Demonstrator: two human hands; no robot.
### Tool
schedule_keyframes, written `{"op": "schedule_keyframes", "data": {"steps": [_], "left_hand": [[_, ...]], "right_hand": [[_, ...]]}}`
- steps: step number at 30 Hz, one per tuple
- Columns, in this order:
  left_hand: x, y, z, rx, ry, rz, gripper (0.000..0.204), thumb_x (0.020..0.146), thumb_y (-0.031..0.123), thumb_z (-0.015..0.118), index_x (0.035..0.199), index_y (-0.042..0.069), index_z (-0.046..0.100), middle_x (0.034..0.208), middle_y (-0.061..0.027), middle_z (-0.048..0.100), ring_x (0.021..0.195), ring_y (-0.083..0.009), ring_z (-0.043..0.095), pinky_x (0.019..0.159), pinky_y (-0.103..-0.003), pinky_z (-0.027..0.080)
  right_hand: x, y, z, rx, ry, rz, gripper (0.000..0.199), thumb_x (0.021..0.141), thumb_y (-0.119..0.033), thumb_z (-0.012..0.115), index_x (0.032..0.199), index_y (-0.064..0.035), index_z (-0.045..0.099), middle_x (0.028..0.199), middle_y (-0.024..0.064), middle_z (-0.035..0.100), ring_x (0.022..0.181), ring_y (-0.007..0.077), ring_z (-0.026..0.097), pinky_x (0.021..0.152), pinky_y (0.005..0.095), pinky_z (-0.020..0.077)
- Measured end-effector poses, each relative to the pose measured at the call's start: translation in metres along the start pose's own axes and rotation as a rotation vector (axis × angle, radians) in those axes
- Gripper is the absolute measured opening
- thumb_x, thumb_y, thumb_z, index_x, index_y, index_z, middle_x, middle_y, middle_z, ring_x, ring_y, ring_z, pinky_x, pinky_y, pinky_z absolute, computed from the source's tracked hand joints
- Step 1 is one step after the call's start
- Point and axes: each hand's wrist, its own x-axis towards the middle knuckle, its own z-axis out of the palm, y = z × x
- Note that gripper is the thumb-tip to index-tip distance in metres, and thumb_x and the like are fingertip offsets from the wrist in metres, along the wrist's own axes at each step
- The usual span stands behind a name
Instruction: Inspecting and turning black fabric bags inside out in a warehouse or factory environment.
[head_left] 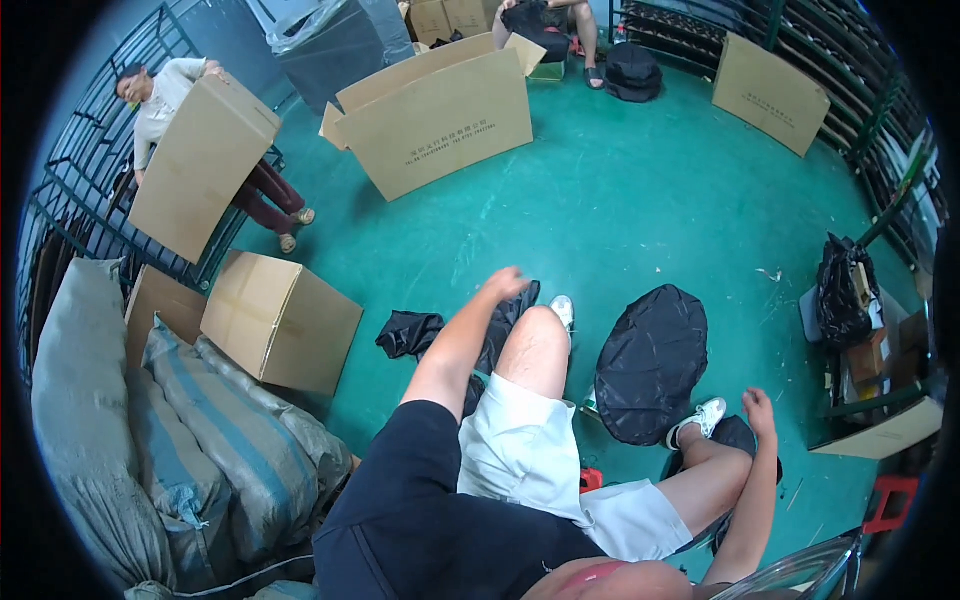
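A black oval fabric cover with a gathered, wrinkled edge stands between my legs, at the front of my seat. My left hand is above my left knee, close to crumpled black fabric; its fingers are loosely apart and nothing shows in them. Beyond my right knee, my right hand hangs in the air with fingers loosely bent and holding nothing visible. Black fabric lies by my right shoe. Another bunched black fabric piece rests on the floor at my left.
A cardboard box and stuffed woven sacks stand at left. One person holds a large carton; another sits at the back. An open carton stands ahead. Racks and a red stool are at right.
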Motion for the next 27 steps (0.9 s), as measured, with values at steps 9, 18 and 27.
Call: {"op": "schedule_keyframes", "data": {"steps": [9,18,27], "left_hand": [[-0.211,-0.237,0.180,-0.127,-0.237,-0.496,0.068,0.070,0.044,0.073,0.115,-0.006,0.062,0.123,-0.0269,0.059,0.118,-0.0355,0.056,0.099,-0.040,0.047],[-0.287,-0.193,0.214,-0.410,-0.256,-0.893,0.106,0.075,0.037,0.075,0.144,-0.009,0.010,0.140,-0.0303,0.043,0.129,-0.0392,0.046,0.107,-0.039,0.039],[-0.205,-0.254,0.263,-0.798,-0.026,-1.194,0.089,0.078,0.019,0.070,0.136,0.000,0.006,0.118,-0.0270,0.055,0.102,-0.0364,0.061,0.084,-0.042,0.052]], "right_hand": [[-0.048,0.037,-0.006,-0.284,-0.299,0.218,0.020,0.085,-0.018,0.067,0.090,0.0008,0.066,0.078,0.0078,0.067,0.073,0.0177,0.063,0.069,0.0319,0.0517],[-0.032,0.019,0.006,-0.160,-0.261,0.330,0.019,0.082,-0.015,0.069,0.091,0.0019,0.065,0.073,0.0077,0.066,0.064,0.0164,0.062,0.060,0.0295,0.0515],[-0.008,0.003,0.019,-0.178,-0.327,0.365,0.013,0.086,-0.010,0.064,0.094,0.0002,0.063,0.074,0.0097,0.067,0.061,0.0168,0.062,0.055,0.0305,0.0517]]}}
